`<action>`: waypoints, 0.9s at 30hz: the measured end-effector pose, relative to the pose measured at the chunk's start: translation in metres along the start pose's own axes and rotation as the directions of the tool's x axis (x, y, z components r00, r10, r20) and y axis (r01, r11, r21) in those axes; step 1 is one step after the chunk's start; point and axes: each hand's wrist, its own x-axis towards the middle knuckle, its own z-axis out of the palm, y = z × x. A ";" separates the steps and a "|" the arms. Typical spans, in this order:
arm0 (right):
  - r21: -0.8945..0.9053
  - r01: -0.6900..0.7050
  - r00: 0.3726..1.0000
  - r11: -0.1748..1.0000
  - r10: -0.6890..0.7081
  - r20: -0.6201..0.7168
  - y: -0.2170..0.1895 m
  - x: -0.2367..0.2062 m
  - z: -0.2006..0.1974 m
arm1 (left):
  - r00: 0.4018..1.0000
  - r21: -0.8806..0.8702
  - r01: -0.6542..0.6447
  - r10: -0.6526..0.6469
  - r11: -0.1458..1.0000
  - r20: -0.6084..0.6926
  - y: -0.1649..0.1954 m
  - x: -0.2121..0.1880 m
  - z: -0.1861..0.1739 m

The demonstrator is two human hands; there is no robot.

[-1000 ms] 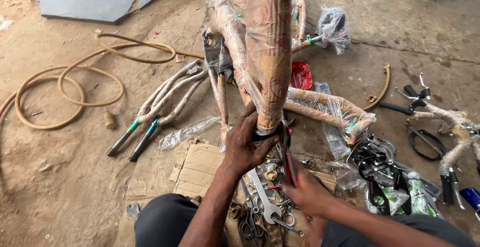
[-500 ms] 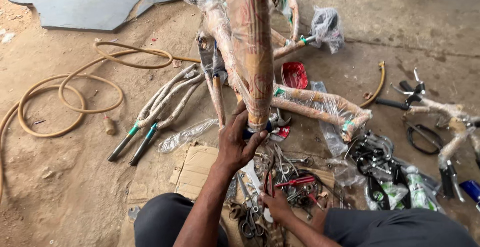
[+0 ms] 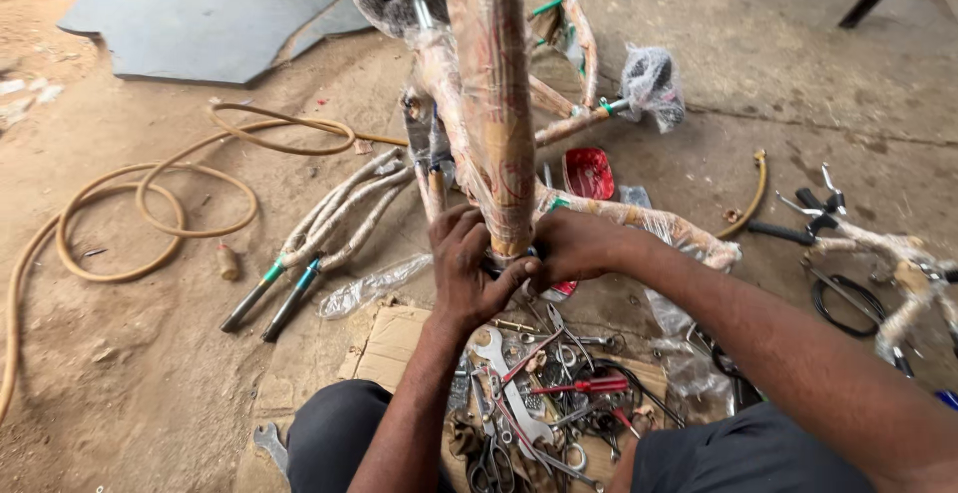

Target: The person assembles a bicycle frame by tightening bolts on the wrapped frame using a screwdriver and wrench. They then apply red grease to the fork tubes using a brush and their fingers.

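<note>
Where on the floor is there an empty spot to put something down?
Bare floor lies left of the fork legs, inside and below the hose loops. More lies at upper right, beyond the red reflector and handlebar. The tool pile under both hands is crowded.

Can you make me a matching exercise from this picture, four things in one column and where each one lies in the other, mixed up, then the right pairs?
Things:
1. coiled tan hose
2. red-handled screwdriver
3. wrapped bicycle frame tube
4. dark flat sheet

Places:
A. upright, with the left hand and right hand at its lower end
B. in the tool pile on the cardboard
C. on the ground at far left
D. flat on the ground at upper left

Pairs: 1-C, 2-B, 3-A, 4-D
</note>
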 end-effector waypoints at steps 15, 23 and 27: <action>-0.268 0.295 0.791 0.917 -0.392 -0.470 0.048 0.045 0.046 | 0.999 -0.074 0.036 -0.038 0.997 -0.027 -0.015 0.008 0.009; -0.247 0.085 0.867 0.965 -0.194 -0.460 0.025 0.025 0.037 | 1.000 -0.090 0.013 -0.015 0.996 -0.026 -0.015 0.006 0.011; 0.080 0.029 0.973 0.996 -0.046 0.225 0.031 0.039 0.005 | 0.999 -0.091 0.049 -0.049 0.995 0.001 -0.011 0.006 0.012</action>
